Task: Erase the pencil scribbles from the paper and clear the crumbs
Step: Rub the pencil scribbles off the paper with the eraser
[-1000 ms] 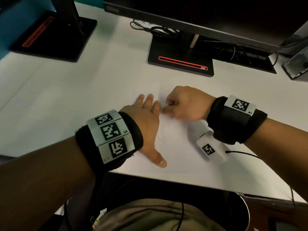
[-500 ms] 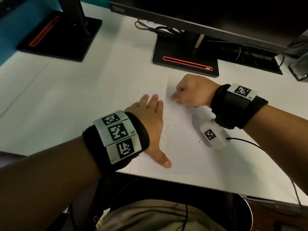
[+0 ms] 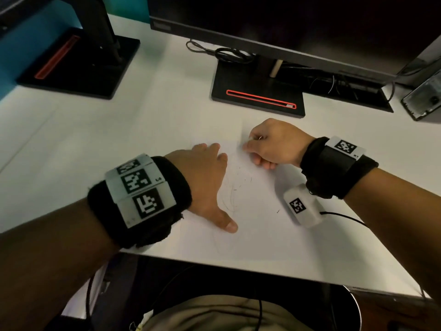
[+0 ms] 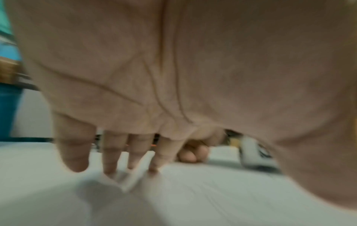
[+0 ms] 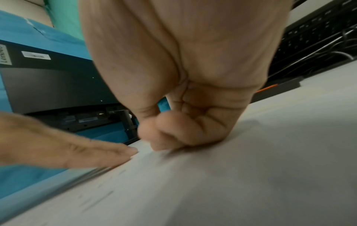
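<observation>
The left hand (image 3: 205, 177) lies flat with straight fingers, pressing the paper (image 3: 257, 225) onto the white surface (image 3: 100, 144). The right hand (image 3: 274, 144) is curled at the paper's far edge, fingertips pinched together on the sheet; whether they grip an eraser cannot be told. Faint pencil scribbles (image 3: 235, 189) lie between the two hands

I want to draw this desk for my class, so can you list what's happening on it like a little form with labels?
left hand: fingers straight, pressing flat on the white paper sheet
right hand: fingers curled, at the sheet's far edge; any eraser inside is hidden
thin grey pencil scribbles: visible between the hands
dark crumbs: scattered on the sheet
white desk: under the sheet
black monitor stand with red stripe: behind the sheet
</observation>
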A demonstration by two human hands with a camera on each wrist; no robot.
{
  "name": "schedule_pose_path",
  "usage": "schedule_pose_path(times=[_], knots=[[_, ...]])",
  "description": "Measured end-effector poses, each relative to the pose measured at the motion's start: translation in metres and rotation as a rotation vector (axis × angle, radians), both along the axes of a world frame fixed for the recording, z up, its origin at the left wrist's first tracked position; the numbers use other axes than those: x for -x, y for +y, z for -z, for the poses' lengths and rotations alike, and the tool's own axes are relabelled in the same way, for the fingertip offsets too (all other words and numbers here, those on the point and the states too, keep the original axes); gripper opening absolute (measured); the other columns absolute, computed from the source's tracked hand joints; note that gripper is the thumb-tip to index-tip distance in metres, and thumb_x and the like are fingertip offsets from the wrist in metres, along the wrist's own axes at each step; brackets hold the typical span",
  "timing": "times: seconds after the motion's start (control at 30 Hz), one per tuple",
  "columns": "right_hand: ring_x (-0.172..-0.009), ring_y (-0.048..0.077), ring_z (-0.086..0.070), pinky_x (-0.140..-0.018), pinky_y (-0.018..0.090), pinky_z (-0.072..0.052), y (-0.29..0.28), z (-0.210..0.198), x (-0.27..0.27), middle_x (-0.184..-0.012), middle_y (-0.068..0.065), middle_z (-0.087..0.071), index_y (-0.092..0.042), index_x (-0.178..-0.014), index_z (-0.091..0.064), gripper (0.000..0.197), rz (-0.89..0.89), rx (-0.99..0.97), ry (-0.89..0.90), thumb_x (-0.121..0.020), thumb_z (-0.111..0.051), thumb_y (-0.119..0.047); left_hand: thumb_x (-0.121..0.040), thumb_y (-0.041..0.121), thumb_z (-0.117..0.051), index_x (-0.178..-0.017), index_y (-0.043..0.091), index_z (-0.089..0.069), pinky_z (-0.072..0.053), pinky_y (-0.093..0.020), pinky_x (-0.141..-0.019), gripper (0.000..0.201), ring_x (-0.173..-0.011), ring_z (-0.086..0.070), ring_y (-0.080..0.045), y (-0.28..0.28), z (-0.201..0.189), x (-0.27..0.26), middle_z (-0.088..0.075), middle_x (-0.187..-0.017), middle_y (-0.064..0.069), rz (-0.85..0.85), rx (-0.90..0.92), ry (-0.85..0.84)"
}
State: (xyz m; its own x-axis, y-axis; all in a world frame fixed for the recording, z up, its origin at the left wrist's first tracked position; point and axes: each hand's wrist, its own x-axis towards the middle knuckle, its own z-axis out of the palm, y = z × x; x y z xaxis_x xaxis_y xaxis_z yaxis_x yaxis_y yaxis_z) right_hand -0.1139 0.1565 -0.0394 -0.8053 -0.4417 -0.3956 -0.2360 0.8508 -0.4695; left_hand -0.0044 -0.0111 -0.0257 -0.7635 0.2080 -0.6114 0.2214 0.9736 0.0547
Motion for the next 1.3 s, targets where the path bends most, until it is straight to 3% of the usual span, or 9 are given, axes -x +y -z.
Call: schedule_pose_path(times=[0.07, 0.13, 0.23, 0.47, 0.67, 0.77, 0.97, 1.13, 1.3], knots=[[-0.052, 0.013, -0.067, -0.055, 0.025, -0.057, 0.002, -0.001, 0.0, -0.066, 0.004, -0.075, -0.002, -0.081, -0.07, 0.031, 0.03, 0.038, -0.05, -0.099, -0.056, -0.023, -0.063, 0.085, -0.067, -0.131, 0.018, -0.047, -0.047, -0.045, -0.1, 0.097, -0.123, -0.045, -0.026, -0.011, -0.006, 0.011, -0.044, -0.138, -0.005, -0.028, -0.075, 0.102], [-0.053, 0.015, -0.07, -0.058, 0.027, -0.061, 0.001, -0.003, 0.002, -0.067, 0.004, -0.076, 0.001, -0.085, -0.07, 0.031, 0.029, 0.047, -0.064, -0.1, -0.056, -0.022, -0.065, 0.079, -0.072, -0.131, 0.021, -0.046, -0.049, -0.045, -0.094, 0.092, -0.113, -0.044, -0.024, -0.016, -0.004, 0.016, -0.045, -0.126, 0.0, -0.009, -0.061, 0.174], [-0.055, 0.015, -0.071, -0.059, 0.026, -0.062, -0.002, -0.007, 0.003, -0.071, 0.006, -0.077, 0.001, -0.088, -0.071, 0.031, 0.007, 0.019, -0.044, -0.1, -0.056, -0.024, -0.068, 0.079, -0.069, -0.147, 0.021, -0.034, -0.046, -0.048, -0.099, 0.103, -0.126, -0.036, -0.029, -0.013, 0.006, 0.015, -0.034, -0.14, -0.006, -0.009, 0.0, 0.173], [-0.047, 0.01, -0.058, -0.052, 0.019, -0.049, -0.024, -0.008, -0.025, -0.057, -0.002, -0.066, -0.008, -0.071, -0.069, 0.036, -0.276, -0.105, -0.033, -0.096, -0.057, -0.031, -0.069, 0.083, -0.063, -0.146, 0.023, -0.033, -0.047, -0.045, -0.097, 0.102, -0.127, -0.033, -0.031, -0.009, 0.015, 0.009, -0.029, -0.144, -0.005, -0.03, 0.023, 0.188], [-0.064, 0.021, -0.056, -0.059, 0.029, -0.046, -0.016, -0.014, 0.004, -0.07, 0.011, -0.062, -0.004, -0.072, -0.064, 0.036, -0.165, -0.21, 0.159, -0.094, -0.057, -0.031, -0.072, 0.086, -0.056, -0.14, 0.009, -0.04, -0.049, -0.042, -0.094, 0.104, -0.121, -0.04, -0.028, -0.007, 0.015, 0.007, -0.036, -0.139, -0.004, -0.023, 0.078, 0.228], [-0.059, 0.019, -0.046, -0.054, 0.027, -0.036, -0.027, -0.008, -0.017, -0.062, 0.004, -0.049, -0.012, -0.062, -0.051, 0.038, -0.291, -0.202, 0.148, -0.094, -0.056, -0.031, -0.073, 0.085, -0.056, -0.137, 0.011, -0.041, -0.047, -0.041, -0.094, 0.099, -0.12, -0.04, -0.027, -0.007, 0.015, 0.007, -0.036, -0.139, -0.004, -0.014, 0.071, 0.232], [-0.062, 0.02, -0.056, -0.057, 0.028, -0.046, -0.011, -0.007, 0.002, -0.073, 0.014, -0.066, -0.004, -0.072, -0.064, 0.037, -0.162, -0.169, 0.12, -0.093, -0.057, -0.034, -0.074, 0.085, -0.054, -0.142, 0.009, -0.037, -0.047, -0.041, -0.096, 0.104, -0.125, -0.039, -0.029, -0.009, 0.016, 0.004, -0.032, -0.147, -0.006, -0.012, 0.086, 0.24], [-0.057, 0.019, -0.042, -0.053, 0.029, -0.035, -0.029, -0.004, -0.015, -0.06, 0.004, -0.045, -0.011, -0.06, -0.047, 0.041, -0.251, -0.138, 0.155, -0.094, -0.056, -0.031, -0.074, 0.086, -0.053, -0.146, 0.011, -0.032, -0.044, -0.042, -0.1, 0.106, -0.131, -0.035, -0.032, -0.008, 0.017, 0.004, -0.03, -0.15, -0.011, -0.019, 0.111, 0.245], [-0.049, 0.015, -0.051, -0.053, 0.025, -0.043, -0.018, -0.005, -0.006, -0.06, 0.005, -0.057, -0.01, -0.068, -0.063, 0.036, -0.152, -0.105, 0.013, -0.095, -0.058, -0.033, -0.074, 0.088, -0.05, -0.15, 0.01, -0.028, -0.04, -0.045, -0.103, 0.111, -0.136, -0.033, -0.035, -0.008, 0.018, 0.001, -0.027, -0.153, -0.014, -0.054, 0.134, 0.237]])
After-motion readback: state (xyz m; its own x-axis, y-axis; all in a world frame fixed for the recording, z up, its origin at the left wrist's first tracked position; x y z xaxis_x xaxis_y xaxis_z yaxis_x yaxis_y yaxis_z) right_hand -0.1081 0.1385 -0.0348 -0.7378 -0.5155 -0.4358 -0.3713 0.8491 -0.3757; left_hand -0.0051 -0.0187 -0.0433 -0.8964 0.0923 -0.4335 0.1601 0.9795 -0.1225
